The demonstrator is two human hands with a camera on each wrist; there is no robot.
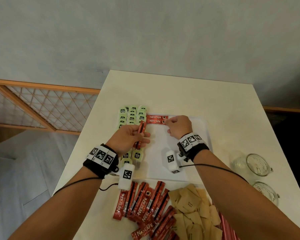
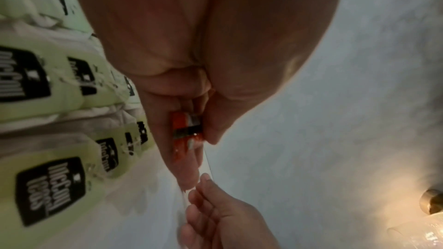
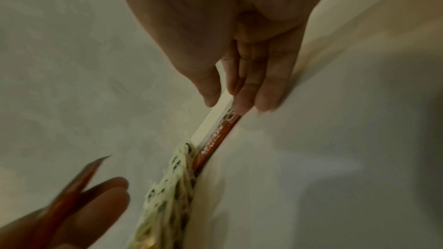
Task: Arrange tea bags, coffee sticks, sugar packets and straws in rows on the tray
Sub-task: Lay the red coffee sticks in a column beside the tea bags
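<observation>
1. Left hand (image 1: 128, 135) grasps a few coffee sticks (image 1: 141, 134) between thumb and fingers, held above the tea bags (image 1: 132, 115), just left of the tray's bare middle.
2. Right hand (image 1: 178, 126): fingertips press the right end of the second placed stick (image 1: 156, 121); fingers bent down onto it, nothing held.
3. Tray (image 1: 197, 135): tea bags in rows along the left side, two sticks lying side by side at the far edge, touching, just right of the tea bags.
4. Near table edge: loose pile of sticks (image 1: 145, 210), brown sugar packets (image 1: 194, 210) to its right, red striped straws (image 1: 227, 227) beyond.
5. Two glass jars (image 1: 256, 164) right of tray.
</observation>
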